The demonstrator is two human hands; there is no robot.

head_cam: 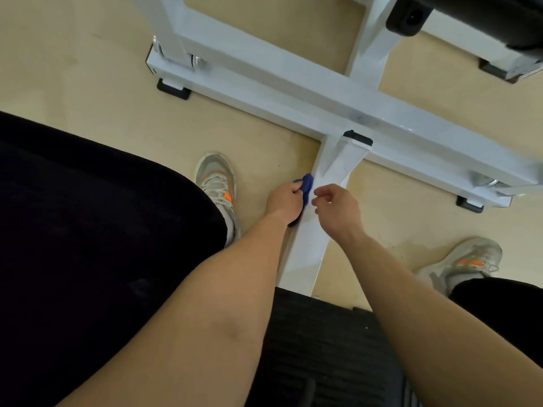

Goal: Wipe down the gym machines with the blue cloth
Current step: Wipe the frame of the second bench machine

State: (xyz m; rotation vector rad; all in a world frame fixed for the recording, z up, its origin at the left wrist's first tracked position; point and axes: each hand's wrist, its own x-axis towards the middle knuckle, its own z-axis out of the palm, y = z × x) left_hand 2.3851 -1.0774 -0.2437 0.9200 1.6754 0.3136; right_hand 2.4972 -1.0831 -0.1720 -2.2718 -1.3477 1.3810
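Observation:
A white steel gym machine frame (308, 92) lies low on the floor, with one white bar (311, 239) running toward me. My left hand (283, 201) grips a bunched blue cloth (307, 183) and holds it against the left side of that bar. Most of the cloth is hidden under my fingers. My right hand (335, 210) hovers just above the bar, to the right of the cloth, with its fingers loosely curled and nothing in them.
My two grey sneakers (219, 183) (467, 262) stand on the beige floor on either side of the bar. A black ribbed pad (323, 342) sits below my arms. Black rubber feet (173, 88) cap the frame's ends. A black padded part (411, 19) is at top right.

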